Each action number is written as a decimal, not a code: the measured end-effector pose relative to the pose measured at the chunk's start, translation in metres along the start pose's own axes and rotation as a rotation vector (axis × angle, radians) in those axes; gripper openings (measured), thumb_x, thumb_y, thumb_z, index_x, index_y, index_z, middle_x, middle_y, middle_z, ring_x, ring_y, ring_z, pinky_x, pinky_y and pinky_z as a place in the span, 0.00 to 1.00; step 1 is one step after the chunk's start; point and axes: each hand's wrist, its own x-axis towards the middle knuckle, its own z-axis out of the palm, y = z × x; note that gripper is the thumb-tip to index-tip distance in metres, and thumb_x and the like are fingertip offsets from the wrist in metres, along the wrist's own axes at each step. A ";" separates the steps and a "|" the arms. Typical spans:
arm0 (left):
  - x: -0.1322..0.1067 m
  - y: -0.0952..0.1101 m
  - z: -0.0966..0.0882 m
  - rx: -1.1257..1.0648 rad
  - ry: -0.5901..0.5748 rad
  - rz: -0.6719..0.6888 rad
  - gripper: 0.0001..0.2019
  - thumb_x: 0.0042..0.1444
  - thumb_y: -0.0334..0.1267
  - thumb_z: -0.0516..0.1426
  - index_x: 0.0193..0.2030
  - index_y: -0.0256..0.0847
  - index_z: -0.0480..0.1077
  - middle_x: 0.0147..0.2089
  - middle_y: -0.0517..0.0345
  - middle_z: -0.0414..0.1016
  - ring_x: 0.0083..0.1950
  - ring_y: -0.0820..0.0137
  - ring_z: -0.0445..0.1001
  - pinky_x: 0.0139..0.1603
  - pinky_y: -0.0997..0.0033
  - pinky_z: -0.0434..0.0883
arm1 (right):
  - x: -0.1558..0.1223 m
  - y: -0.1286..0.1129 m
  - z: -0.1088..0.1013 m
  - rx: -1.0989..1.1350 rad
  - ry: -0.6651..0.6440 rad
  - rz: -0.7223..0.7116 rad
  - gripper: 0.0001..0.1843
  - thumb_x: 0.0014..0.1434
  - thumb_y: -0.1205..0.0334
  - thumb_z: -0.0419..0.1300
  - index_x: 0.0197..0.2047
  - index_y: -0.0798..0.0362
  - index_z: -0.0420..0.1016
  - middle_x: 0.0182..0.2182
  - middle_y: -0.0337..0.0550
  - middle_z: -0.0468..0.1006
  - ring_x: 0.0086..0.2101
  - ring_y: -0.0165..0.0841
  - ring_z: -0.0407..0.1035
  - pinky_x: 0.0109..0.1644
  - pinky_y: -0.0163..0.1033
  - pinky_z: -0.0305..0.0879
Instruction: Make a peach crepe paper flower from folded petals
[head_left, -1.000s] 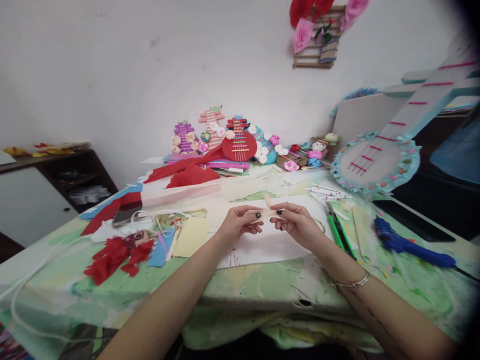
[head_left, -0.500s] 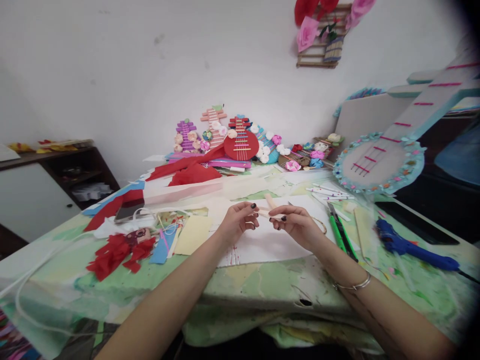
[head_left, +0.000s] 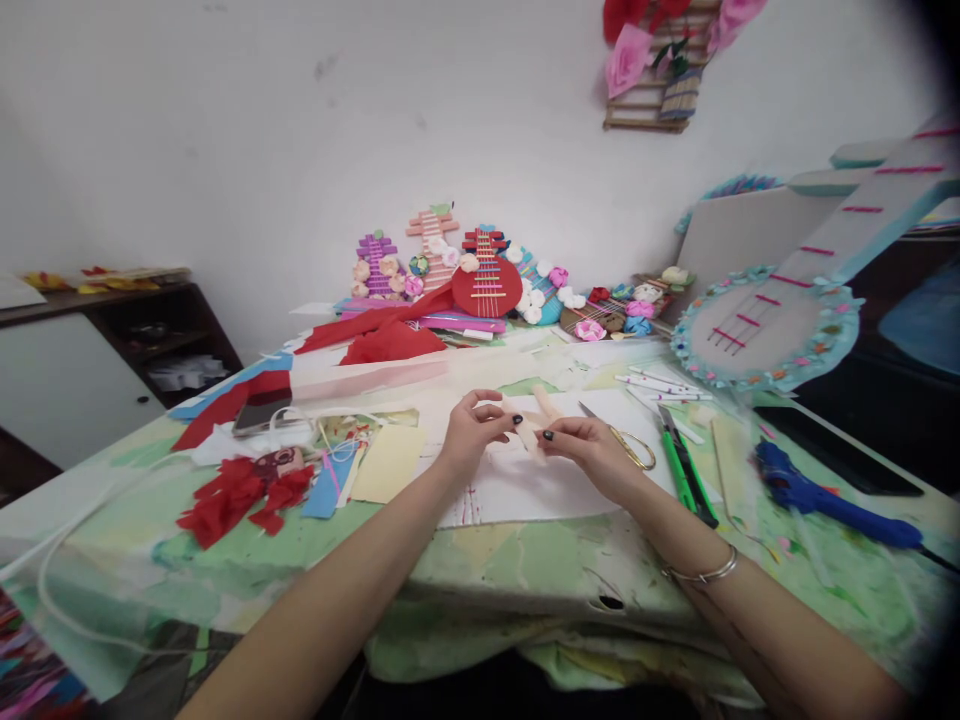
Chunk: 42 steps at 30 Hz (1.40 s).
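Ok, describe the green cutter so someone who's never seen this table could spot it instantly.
On the green-stained table, find the person's right hand. To its right, before the blue glue gun, a slim cutter lies at a slant. Its bright green and black body sets it apart from the glue gun.

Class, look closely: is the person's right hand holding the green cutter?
No, the green cutter lies on the table, apart from the right hand, which pinches a pale strip.

Craft workspace with glue gun [head_left: 832, 500]
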 end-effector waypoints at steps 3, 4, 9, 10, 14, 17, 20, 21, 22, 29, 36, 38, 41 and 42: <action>-0.005 0.006 0.007 0.073 -0.105 0.009 0.24 0.37 0.35 0.67 0.41 0.38 0.61 0.23 0.66 0.69 0.25 0.74 0.72 0.26 0.76 0.70 | 0.003 0.001 0.000 -0.018 0.078 -0.079 0.13 0.50 0.57 0.64 0.37 0.55 0.75 0.36 0.45 0.78 0.37 0.33 0.70 0.42 0.38 0.64; -0.007 0.008 0.009 0.100 -0.141 0.018 0.25 0.38 0.35 0.66 0.42 0.38 0.60 0.24 0.66 0.70 0.25 0.74 0.72 0.27 0.75 0.71 | 0.004 0.001 0.001 -0.017 0.079 -0.106 0.13 0.50 0.57 0.64 0.38 0.54 0.74 0.37 0.44 0.77 0.37 0.32 0.69 0.41 0.37 0.64; -0.014 0.007 0.021 0.187 -0.266 0.095 0.24 0.42 0.33 0.63 0.45 0.40 0.57 0.27 0.67 0.67 0.25 0.76 0.71 0.25 0.77 0.70 | 0.005 0.000 0.004 0.042 0.054 -0.157 0.16 0.49 0.57 0.65 0.41 0.53 0.71 0.35 0.43 0.75 0.35 0.32 0.69 0.41 0.39 0.64; -0.015 0.006 0.022 0.207 -0.282 0.118 0.24 0.42 0.32 0.62 0.45 0.41 0.56 0.27 0.67 0.67 0.24 0.77 0.70 0.25 0.78 0.69 | 0.005 0.000 0.005 0.051 0.052 -0.162 0.17 0.48 0.58 0.66 0.41 0.53 0.71 0.34 0.43 0.75 0.35 0.32 0.69 0.41 0.39 0.64; -0.015 0.000 0.025 0.315 -0.311 0.208 0.25 0.43 0.30 0.60 0.48 0.41 0.56 0.28 0.66 0.67 0.26 0.77 0.70 0.26 0.79 0.66 | 0.004 -0.002 0.005 0.079 0.050 -0.178 0.17 0.46 0.60 0.67 0.40 0.52 0.72 0.30 0.39 0.73 0.32 0.30 0.68 0.39 0.37 0.63; -0.014 -0.001 0.025 0.352 -0.305 0.267 0.23 0.44 0.30 0.60 0.48 0.40 0.57 0.29 0.65 0.68 0.30 0.75 0.71 0.32 0.76 0.69 | 0.003 -0.005 0.005 0.091 0.052 -0.188 0.16 0.46 0.60 0.67 0.40 0.53 0.72 0.29 0.38 0.72 0.31 0.29 0.66 0.37 0.36 0.63; -0.013 -0.003 0.025 0.351 -0.296 0.309 0.21 0.46 0.30 0.60 0.47 0.39 0.59 0.29 0.63 0.68 0.34 0.74 0.72 0.41 0.71 0.70 | 0.003 -0.005 0.004 0.078 0.093 -0.209 0.15 0.47 0.59 0.66 0.39 0.53 0.73 0.28 0.38 0.71 0.30 0.28 0.65 0.35 0.35 0.62; -0.012 -0.004 0.025 0.340 -0.294 0.309 0.20 0.46 0.31 0.60 0.46 0.39 0.60 0.30 0.62 0.69 0.35 0.73 0.72 0.43 0.70 0.70 | 0.003 -0.004 0.003 0.075 0.110 -0.215 0.15 0.47 0.59 0.66 0.39 0.52 0.73 0.28 0.37 0.71 0.29 0.28 0.65 0.34 0.35 0.62; -0.011 -0.005 0.025 0.320 -0.293 0.296 0.19 0.47 0.32 0.60 0.45 0.38 0.60 0.30 0.62 0.69 0.35 0.72 0.73 0.42 0.70 0.70 | 0.003 -0.003 0.002 0.076 0.127 -0.220 0.15 0.47 0.59 0.66 0.39 0.52 0.73 0.27 0.37 0.71 0.29 0.28 0.65 0.34 0.35 0.62; -0.010 -0.003 0.023 0.150 -0.277 0.151 0.16 0.48 0.41 0.63 0.37 0.38 0.61 0.33 0.58 0.72 0.31 0.69 0.76 0.35 0.69 0.72 | 0.004 0.001 -0.005 0.094 0.226 -0.215 0.17 0.47 0.60 0.66 0.42 0.51 0.72 0.24 0.35 0.70 0.27 0.29 0.66 0.33 0.35 0.63; -0.009 0.001 0.018 0.267 -0.215 0.183 0.12 0.43 0.38 0.65 0.28 0.35 0.68 0.26 0.58 0.72 0.30 0.72 0.73 0.32 0.74 0.68 | 0.003 -0.001 -0.006 0.075 0.228 -0.227 0.16 0.47 0.60 0.66 0.41 0.51 0.74 0.33 0.39 0.73 0.28 0.28 0.67 0.33 0.35 0.64; -0.008 0.000 0.017 0.282 -0.202 0.195 0.11 0.43 0.38 0.65 0.28 0.35 0.68 0.27 0.58 0.72 0.29 0.73 0.71 0.32 0.74 0.67 | 0.003 0.000 -0.007 0.063 0.223 -0.221 0.14 0.47 0.60 0.65 0.39 0.52 0.74 0.30 0.39 0.73 0.28 0.28 0.66 0.33 0.35 0.63; -0.007 -0.001 0.016 0.290 -0.186 0.195 0.11 0.43 0.39 0.65 0.27 0.35 0.69 0.26 0.58 0.72 0.29 0.73 0.69 0.32 0.74 0.65 | 0.003 0.000 -0.007 0.048 0.220 -0.219 0.12 0.48 0.60 0.65 0.37 0.53 0.75 0.29 0.39 0.73 0.28 0.29 0.66 0.33 0.35 0.62; -0.007 -0.001 0.016 0.291 -0.186 0.194 0.11 0.43 0.39 0.65 0.26 0.35 0.68 0.26 0.58 0.71 0.29 0.73 0.69 0.32 0.74 0.65 | 0.003 0.000 -0.008 0.042 0.222 -0.218 0.12 0.48 0.60 0.65 0.37 0.53 0.75 0.29 0.39 0.74 0.28 0.29 0.66 0.33 0.35 0.62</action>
